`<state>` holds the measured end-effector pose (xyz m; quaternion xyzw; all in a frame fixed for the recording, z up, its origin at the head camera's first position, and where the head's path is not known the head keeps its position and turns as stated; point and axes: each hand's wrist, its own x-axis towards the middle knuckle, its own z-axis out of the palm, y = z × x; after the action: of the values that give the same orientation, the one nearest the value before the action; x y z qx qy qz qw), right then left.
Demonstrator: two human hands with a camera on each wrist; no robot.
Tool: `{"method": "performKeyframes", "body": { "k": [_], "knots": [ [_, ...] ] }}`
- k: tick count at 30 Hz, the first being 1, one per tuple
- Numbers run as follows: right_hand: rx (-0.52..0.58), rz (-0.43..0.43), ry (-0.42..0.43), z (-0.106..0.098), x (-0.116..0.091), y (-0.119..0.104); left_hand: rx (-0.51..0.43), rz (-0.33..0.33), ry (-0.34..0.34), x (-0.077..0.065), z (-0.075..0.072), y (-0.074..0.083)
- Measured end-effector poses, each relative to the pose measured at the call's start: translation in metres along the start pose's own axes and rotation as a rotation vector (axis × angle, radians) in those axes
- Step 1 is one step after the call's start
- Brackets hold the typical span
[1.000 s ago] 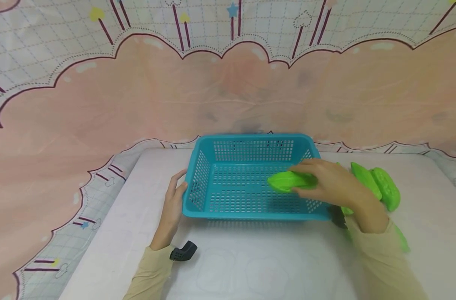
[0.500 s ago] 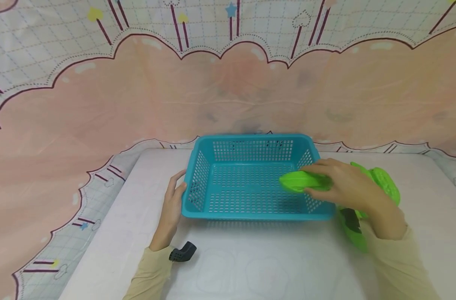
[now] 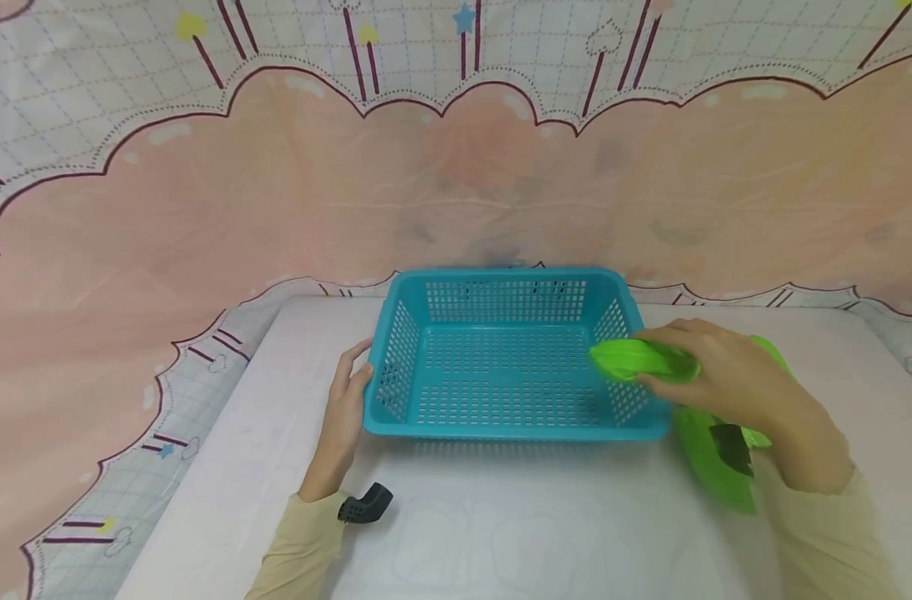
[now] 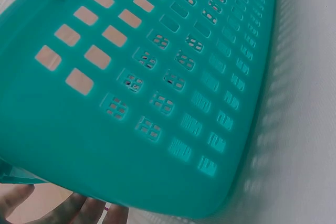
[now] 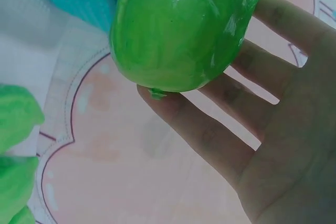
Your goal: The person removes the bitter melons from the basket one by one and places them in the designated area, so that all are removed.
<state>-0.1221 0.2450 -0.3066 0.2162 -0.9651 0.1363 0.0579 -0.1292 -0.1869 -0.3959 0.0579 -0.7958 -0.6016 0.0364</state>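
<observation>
My right hand (image 3: pixel 714 367) holds a green fruit-shaped piece (image 3: pixel 636 358) above the right wall of the blue-green plastic basket (image 3: pixel 516 432). The piece is glossy and pointed in the head view; the right wrist view shows a rounded end with a small stem, the fingers spread along it and the thumb hidden. At the basket's left side, my left hand (image 3: pixel 343 408) holds the rim. Its fingertips show past the basket's edge in the left wrist view. Only bare perforated floor shows inside the basket.
More green pieces lie right of the basket, one of them a long green piece (image 3: pixel 707 462) in front, partly hidden by my right wrist and its dark camera (image 3: pixel 731 448). A black camera (image 3: pixel 366 504) sits at my left wrist. Patterned cloth (image 3: pixel 456 183) hangs behind the white table (image 3: pixel 486 533).
My right hand has moved right with the green fruit-shaped piece, from over the basket's interior to above its right wall. The left hand and basket have stayed in place.
</observation>
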Motion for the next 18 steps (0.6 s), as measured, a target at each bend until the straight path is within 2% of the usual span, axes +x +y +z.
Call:
{"method": "performKeyframes", "body": {
  "k": [7, 14, 18],
  "knots": [
    [0.004, -0.005, 0.009, 0.002, -0.007, 0.011, -0.018, 0.002, -0.002, 0.000, -0.004, -0.004],
    [-0.021, 0.056, -0.004, -0.001, -0.017, 0.023, -0.028, 0.022, -0.003, 0.000, -0.002, -0.004],
    [-0.006, 0.056, 0.011, -0.001, -0.023, 0.030, -0.032, 0.022, -0.013, -0.001, 0.000, -0.001]
  ]
}}
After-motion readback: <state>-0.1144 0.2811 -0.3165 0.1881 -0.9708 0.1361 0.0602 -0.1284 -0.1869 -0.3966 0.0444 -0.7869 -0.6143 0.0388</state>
